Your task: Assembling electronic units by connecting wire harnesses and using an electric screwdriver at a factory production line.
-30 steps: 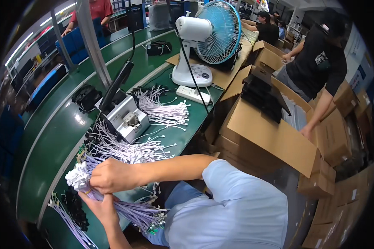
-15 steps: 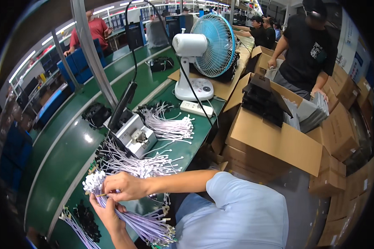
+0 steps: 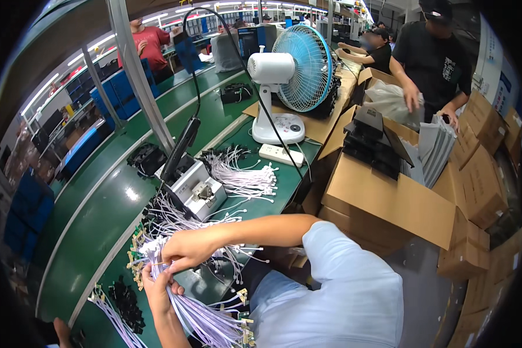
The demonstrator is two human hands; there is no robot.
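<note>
bench (image 3: 284,188), cable bundle (image 3: 200,313), printed shirt (image 3: 429,62)

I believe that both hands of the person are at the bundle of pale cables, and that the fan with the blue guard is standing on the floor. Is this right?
Not quite: the head view shows the fan standing on the green workbench. The left hand and right hand are indeed at the bundle of pale cables.
</note>
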